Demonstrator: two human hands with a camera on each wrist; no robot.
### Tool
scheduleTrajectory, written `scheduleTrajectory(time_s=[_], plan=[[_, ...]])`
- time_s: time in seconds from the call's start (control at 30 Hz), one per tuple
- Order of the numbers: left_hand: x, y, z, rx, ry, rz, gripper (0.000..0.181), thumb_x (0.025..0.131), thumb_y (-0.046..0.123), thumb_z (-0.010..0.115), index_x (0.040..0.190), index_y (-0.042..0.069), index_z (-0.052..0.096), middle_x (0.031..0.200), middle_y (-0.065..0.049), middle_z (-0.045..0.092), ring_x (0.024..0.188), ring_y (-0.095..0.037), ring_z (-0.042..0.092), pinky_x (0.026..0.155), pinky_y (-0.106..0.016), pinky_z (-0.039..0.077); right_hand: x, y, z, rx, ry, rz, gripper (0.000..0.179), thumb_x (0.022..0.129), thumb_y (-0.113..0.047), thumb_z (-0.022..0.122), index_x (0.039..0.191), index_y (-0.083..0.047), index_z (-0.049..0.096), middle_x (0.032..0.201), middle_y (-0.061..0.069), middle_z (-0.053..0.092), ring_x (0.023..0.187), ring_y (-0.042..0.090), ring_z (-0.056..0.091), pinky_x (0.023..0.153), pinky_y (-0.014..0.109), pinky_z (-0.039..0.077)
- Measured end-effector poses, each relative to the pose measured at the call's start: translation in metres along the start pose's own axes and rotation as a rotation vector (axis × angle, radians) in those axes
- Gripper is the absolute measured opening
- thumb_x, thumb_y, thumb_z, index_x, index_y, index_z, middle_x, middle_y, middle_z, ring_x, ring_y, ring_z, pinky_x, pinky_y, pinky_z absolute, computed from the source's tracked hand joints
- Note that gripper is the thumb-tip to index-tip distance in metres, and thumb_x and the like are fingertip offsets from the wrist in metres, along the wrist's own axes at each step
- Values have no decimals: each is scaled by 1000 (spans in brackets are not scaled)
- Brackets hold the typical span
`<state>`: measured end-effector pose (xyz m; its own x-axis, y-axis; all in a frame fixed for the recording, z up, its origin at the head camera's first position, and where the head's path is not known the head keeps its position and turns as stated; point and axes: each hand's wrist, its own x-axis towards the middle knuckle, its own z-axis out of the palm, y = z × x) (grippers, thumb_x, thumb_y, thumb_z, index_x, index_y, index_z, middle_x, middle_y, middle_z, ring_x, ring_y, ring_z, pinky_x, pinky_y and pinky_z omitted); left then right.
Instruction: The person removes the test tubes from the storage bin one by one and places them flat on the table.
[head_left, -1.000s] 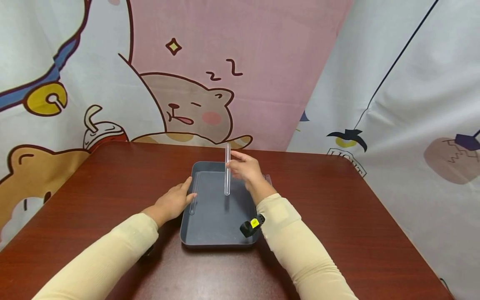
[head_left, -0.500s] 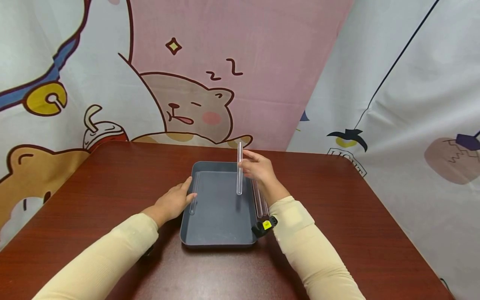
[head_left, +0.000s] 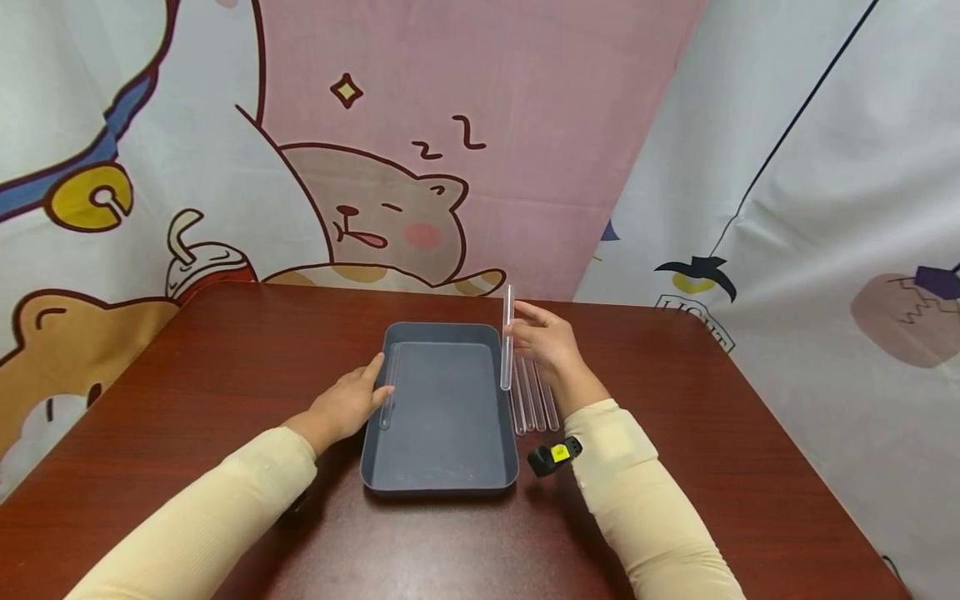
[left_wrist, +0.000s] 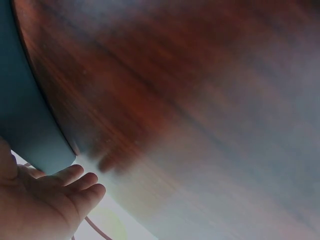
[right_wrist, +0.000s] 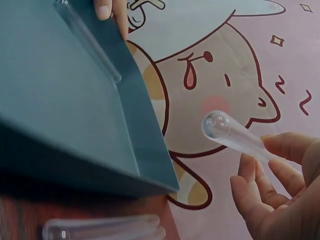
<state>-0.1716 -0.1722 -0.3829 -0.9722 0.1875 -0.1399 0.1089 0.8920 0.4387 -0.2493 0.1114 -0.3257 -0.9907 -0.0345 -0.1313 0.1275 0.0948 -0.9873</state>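
Note:
My right hand pinches a clear test tube between thumb and fingers, upright with its rounded end down. The tube hangs above the right rim of a grey tray; in the right wrist view the held tube is apart from the tray wall. My left hand rests on the tray's left rim, fingers extended. Inside the tray, along its left side, lies another test tube, partly covered by the left thumb. Several more test tubes lie side by side on the table just right of the tray.
The tray stands on a dark red wooden table. Behind the table's back edge hangs a printed cloth with cartoon animals. A black wrist camera sits under the right wrist, near the lying tubes.
My right hand has moved to the right with the test tube, from over the tray to its right rim. More of the tubes on the table now show. The left hand has stayed put.

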Motion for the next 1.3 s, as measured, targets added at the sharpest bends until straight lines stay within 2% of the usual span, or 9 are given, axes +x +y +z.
scheduleTrajectory(time_s=[0.17,0.33,0.43,0.63,0.87,1.0,1.2,1.3], plan=[[1,0,1,-4,7,1,66,104,32,41,154,-1,11,149,-30,32,138,-46,30,110,-57,28,0,5,-13,-46,14,6,51,89,-3,63,139,-10,53,108,9,64,72,5,63,78,30,56],[1,0,1,-8,4,-2,67,104,32,41,154,-1,11,149,-30,32,138,-46,30,110,-58,28,1,11,-25,-78,26,29,51,90,-4,62,139,-10,53,106,8,65,74,6,64,88,38,53],[1,-1,0,-10,2,-6,67,104,32,41,154,0,10,150,-30,32,138,-45,30,110,-57,28,3,15,-31,-84,27,36,52,89,-5,63,139,-10,53,102,5,67,74,8,64,90,41,52],[1,1,0,-4,0,-13,67,104,33,41,154,0,11,150,-29,32,138,-45,30,110,-57,29,7,24,-42,-84,26,58,52,89,-4,62,140,-7,51,96,2,68,71,9,65,85,38,55],[1,2,-2,3,-9,-16,67,104,32,41,154,0,10,150,-29,32,138,-45,30,110,-57,28,9,32,-51,-132,17,74,53,90,-6,61,141,-7,49,106,11,70,84,15,67,95,48,49],[1,2,-2,5,-10,-12,67,104,32,41,154,-1,10,149,-30,32,138,-46,30,110,-57,29,10,36,-55,-159,21,78,52,90,-5,61,141,-5,50,111,15,69,82,12,67,94,46,50],[1,2,-2,11,-9,-8,66,104,31,41,153,-2,11,148,-31,33,137,-46,31,109,-57,29,12,42,-61,-188,17,91,50,90,-4,59,140,-2,50,104,9,70,72,5,63,82,37,55],[1,2,-2,15,-9,-9,66,104,31,41,153,-2,11,148,-31,33,137,-46,31,109,-57,29,13,45,-63,-207,20,96,49,91,-4,59,139,-2,50,105,11,70,72,5,63,82,36,55]])
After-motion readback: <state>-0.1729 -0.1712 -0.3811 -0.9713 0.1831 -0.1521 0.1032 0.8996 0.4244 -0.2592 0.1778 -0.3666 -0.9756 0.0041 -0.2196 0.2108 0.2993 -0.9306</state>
